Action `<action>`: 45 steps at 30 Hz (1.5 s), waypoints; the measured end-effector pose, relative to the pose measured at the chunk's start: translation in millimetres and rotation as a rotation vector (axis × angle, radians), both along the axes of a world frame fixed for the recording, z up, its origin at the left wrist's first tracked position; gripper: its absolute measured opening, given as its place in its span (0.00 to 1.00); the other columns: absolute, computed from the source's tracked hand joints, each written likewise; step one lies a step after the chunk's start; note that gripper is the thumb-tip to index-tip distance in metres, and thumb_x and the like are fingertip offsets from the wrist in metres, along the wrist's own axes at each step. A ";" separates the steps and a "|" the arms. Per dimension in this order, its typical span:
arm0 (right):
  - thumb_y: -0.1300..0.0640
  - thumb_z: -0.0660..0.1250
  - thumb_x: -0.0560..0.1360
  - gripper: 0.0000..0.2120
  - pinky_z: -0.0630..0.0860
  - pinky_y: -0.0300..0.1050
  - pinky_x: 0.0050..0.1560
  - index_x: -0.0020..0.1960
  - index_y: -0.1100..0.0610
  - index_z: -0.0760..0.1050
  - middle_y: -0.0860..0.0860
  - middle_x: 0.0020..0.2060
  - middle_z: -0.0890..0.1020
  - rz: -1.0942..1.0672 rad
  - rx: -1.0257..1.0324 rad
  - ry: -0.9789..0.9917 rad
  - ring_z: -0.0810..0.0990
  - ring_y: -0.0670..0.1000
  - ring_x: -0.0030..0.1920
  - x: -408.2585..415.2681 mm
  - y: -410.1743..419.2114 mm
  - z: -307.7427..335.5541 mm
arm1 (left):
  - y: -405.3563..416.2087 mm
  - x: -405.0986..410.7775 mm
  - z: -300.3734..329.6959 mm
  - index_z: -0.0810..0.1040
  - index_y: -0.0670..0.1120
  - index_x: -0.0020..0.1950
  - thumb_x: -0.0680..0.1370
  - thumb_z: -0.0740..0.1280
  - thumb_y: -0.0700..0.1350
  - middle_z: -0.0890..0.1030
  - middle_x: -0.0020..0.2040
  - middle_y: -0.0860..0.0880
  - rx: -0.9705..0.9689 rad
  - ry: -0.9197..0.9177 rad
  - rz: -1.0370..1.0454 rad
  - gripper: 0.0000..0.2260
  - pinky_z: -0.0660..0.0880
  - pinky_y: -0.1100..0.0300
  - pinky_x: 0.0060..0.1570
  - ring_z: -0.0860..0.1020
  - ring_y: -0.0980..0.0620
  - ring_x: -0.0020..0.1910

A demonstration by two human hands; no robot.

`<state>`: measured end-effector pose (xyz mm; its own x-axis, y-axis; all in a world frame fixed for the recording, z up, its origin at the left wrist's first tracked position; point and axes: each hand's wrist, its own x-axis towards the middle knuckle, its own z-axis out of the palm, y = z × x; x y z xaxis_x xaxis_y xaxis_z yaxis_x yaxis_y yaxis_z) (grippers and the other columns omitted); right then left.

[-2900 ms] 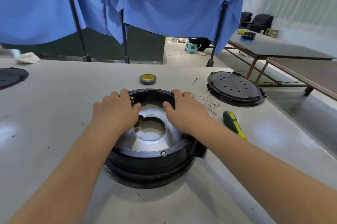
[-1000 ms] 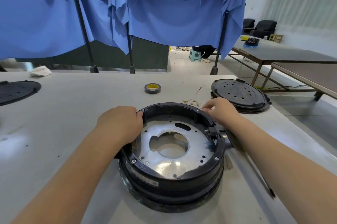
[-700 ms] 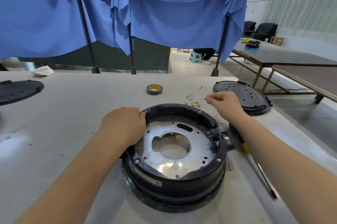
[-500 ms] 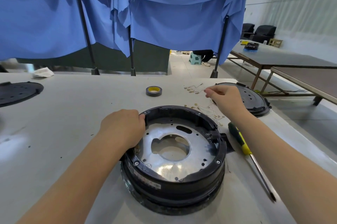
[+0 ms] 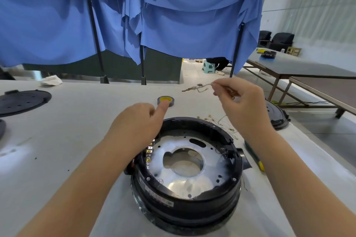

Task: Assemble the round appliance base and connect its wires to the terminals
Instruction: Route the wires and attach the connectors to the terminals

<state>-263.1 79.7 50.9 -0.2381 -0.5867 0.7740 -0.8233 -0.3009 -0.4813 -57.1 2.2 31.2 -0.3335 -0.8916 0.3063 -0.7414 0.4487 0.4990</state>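
The round black appliance base [image 5: 189, 202] stands on the table in front of me, open side up, with a silver metal plate [image 5: 183, 181] inside and a row of terminals [image 5: 149, 153] on its left inner wall. My right hand [image 5: 238, 100] is raised above the table beyond the base and pinches a thin wire [image 5: 200, 88] with small connectors at its far end. My left hand [image 5: 140, 125] hovers at the base's upper left rim, thumb stretched out, holding nothing. More loose wires [image 5: 221, 121] lie behind the base.
A roll of tape [image 5: 165, 100] with a yellow core lies beyond my left hand. A green and yellow screwdriver [image 5: 254, 156] lies right of the base. Black round lids sit at the far right [image 5: 277, 116] and far left [image 5: 21, 101]. Blue cloth hangs behind the table.
My right hand has lifted a wire off the table and raised it. My left hand has come off the base's rim and moved up a little.
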 end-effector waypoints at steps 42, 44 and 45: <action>0.54 0.63 0.80 0.10 0.75 0.35 0.49 0.49 0.51 0.82 0.47 0.43 0.84 0.754 1.029 -0.162 0.79 0.42 0.44 34.0 12.8 -25.3 | -8.9 21.4 4.8 0.86 0.46 0.44 0.67 0.74 0.48 0.86 0.44 0.42 0.850 0.379 -0.464 0.09 0.80 0.64 0.38 0.85 0.49 0.45; 0.55 0.63 0.79 0.10 0.73 0.30 0.45 0.45 0.47 0.83 0.46 0.42 0.84 0.807 1.076 -0.158 0.79 0.40 0.43 35.8 13.9 -26.7 | -8.0 21.5 5.4 0.86 0.47 0.44 0.67 0.75 0.49 0.86 0.44 0.43 0.858 0.357 -0.473 0.09 0.80 0.64 0.39 0.85 0.49 0.45; 0.56 0.64 0.79 0.11 0.72 0.30 0.45 0.44 0.46 0.83 0.45 0.41 0.84 0.822 1.091 -0.164 0.79 0.40 0.43 35.6 14.0 -27.0 | -7.5 21.7 6.0 0.86 0.48 0.44 0.66 0.75 0.49 0.86 0.44 0.43 0.863 0.343 -0.476 0.09 0.80 0.64 0.39 0.85 0.49 0.45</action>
